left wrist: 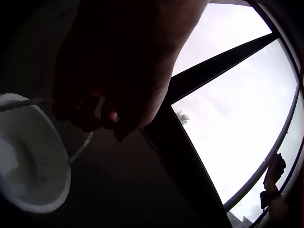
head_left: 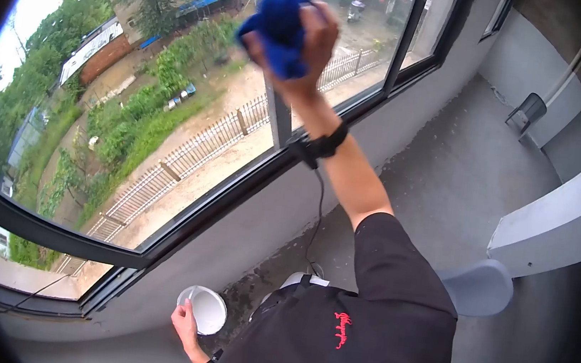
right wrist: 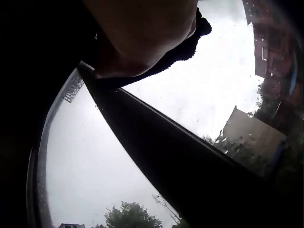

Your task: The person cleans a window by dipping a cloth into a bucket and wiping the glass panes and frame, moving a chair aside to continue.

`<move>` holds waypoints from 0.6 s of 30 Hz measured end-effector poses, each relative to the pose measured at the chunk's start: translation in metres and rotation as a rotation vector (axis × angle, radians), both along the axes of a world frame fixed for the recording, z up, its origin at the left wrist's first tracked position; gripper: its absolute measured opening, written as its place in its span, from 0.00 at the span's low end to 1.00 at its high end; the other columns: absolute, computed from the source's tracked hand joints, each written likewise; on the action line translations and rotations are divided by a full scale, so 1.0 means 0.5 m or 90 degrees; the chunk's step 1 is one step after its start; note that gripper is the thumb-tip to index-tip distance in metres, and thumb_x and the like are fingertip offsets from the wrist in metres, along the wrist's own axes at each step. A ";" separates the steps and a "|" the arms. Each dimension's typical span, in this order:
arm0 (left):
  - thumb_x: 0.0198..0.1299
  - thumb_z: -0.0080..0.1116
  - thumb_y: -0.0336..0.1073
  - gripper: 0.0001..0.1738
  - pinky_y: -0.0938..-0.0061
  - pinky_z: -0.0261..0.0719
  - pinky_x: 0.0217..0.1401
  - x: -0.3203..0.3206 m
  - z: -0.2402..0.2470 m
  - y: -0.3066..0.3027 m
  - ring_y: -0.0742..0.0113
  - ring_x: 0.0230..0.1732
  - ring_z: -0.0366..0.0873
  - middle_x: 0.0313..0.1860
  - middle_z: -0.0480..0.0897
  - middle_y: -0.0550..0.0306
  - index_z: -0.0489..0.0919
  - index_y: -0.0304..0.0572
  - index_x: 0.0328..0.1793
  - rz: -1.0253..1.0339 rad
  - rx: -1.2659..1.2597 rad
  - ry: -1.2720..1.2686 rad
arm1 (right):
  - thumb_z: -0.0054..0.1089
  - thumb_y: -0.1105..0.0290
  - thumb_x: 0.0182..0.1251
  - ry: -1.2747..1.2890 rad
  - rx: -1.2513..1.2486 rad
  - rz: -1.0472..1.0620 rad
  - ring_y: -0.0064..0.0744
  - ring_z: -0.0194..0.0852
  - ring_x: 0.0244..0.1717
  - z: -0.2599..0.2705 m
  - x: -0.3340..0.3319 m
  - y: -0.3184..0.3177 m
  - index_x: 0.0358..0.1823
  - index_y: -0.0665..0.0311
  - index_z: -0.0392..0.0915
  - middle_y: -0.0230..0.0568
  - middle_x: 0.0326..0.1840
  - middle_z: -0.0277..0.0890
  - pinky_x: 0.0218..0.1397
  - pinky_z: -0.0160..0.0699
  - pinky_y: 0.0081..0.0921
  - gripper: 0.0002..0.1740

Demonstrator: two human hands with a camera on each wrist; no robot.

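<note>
My right hand [head_left: 317, 45] is raised high at the window and grips a bunched dark blue cloth [head_left: 279, 30], fingers curled over it. In the head view the cloth overlaps the upright black frame bar [head_left: 280, 112]. The right wrist view shows the fuzzy cloth edge [right wrist: 202, 31] sticking out past the hand beside that bar. Low down, my left hand [head_left: 185, 325] holds a white bucket [head_left: 218, 314] by its thin handle. In the left wrist view the fingers curl round the handle [left wrist: 83, 148], and the bucket hangs tilted with something pale inside.
Sliding window panes sit in a black frame, with a sill track [head_left: 208, 208] below. A cable [head_left: 319, 220] hangs from my right wrist. Behind me are a grey chair [head_left: 482, 289] and a white slab-like piece [head_left: 558, 223]. Another dark chair [head_left: 528, 108] stands at the far wall.
</note>
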State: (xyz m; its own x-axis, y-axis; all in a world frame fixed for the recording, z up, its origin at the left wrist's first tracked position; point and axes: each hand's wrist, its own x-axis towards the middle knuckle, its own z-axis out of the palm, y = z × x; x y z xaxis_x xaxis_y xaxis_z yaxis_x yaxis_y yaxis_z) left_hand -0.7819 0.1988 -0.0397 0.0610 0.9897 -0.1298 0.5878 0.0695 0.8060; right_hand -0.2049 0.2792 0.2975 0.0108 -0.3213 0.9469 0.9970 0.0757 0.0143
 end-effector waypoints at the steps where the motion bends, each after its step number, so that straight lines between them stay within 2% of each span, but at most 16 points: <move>1: 0.75 0.63 0.47 0.31 0.70 0.58 0.27 0.005 0.000 0.002 0.76 0.25 0.57 0.19 0.62 0.68 0.64 0.38 0.21 -0.001 -0.002 -0.011 | 0.83 0.48 0.55 0.005 0.002 -0.027 0.55 0.72 0.61 -0.005 0.071 -0.012 0.65 0.64 0.68 0.51 0.60 0.70 0.65 0.70 0.46 0.45; 4: 0.75 0.63 0.47 0.31 0.70 0.58 0.27 0.026 0.005 0.004 0.76 0.25 0.57 0.19 0.63 0.68 0.65 0.38 0.21 -0.015 0.007 -0.013 | 0.79 0.44 0.57 0.077 0.037 -0.112 0.51 0.72 0.59 -0.019 0.267 -0.041 0.61 0.63 0.71 0.50 0.57 0.73 0.65 0.70 0.47 0.41; 6: 0.75 0.62 0.47 0.31 0.70 0.58 0.27 0.050 0.017 -0.002 0.76 0.25 0.56 0.19 0.63 0.68 0.64 0.38 0.21 -0.019 0.008 -0.008 | 0.75 0.42 0.60 0.253 0.011 -0.054 0.52 0.71 0.60 -0.027 0.361 -0.073 0.62 0.65 0.71 0.51 0.55 0.73 0.67 0.69 0.46 0.41; 9: 0.75 0.62 0.47 0.31 0.70 0.58 0.27 0.067 0.019 -0.001 0.76 0.26 0.56 0.19 0.62 0.67 0.64 0.38 0.22 -0.020 0.006 0.024 | 0.73 0.38 0.62 0.346 0.007 -0.050 0.56 0.74 0.60 -0.016 0.469 -0.116 0.66 0.69 0.70 0.58 0.58 0.73 0.69 0.70 0.46 0.45; 12: 0.75 0.62 0.47 0.31 0.70 0.58 0.27 0.072 0.017 -0.004 0.76 0.26 0.56 0.19 0.62 0.67 0.64 0.37 0.22 -0.017 -0.006 0.013 | 0.72 0.40 0.65 0.316 -0.009 -0.083 0.59 0.75 0.61 -0.022 0.567 -0.134 0.65 0.69 0.70 0.59 0.60 0.74 0.68 0.72 0.48 0.43; 18: 0.75 0.62 0.46 0.31 0.70 0.60 0.28 0.100 0.031 -0.025 0.76 0.26 0.57 0.19 0.63 0.67 0.65 0.37 0.23 -0.032 -0.020 0.014 | 0.73 0.43 0.66 0.269 -0.020 -0.075 0.57 0.74 0.61 -0.034 0.586 -0.137 0.65 0.69 0.69 0.57 0.59 0.74 0.68 0.71 0.48 0.41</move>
State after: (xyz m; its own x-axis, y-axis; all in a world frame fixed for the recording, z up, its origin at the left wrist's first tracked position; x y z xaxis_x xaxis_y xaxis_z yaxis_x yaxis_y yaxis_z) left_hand -0.7318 0.1861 -0.0242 0.1067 0.9810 -0.1620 0.6085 0.0644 0.7909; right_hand 0.0881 0.2107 0.2803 0.3647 -0.3150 0.8762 0.9164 -0.0452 -0.3976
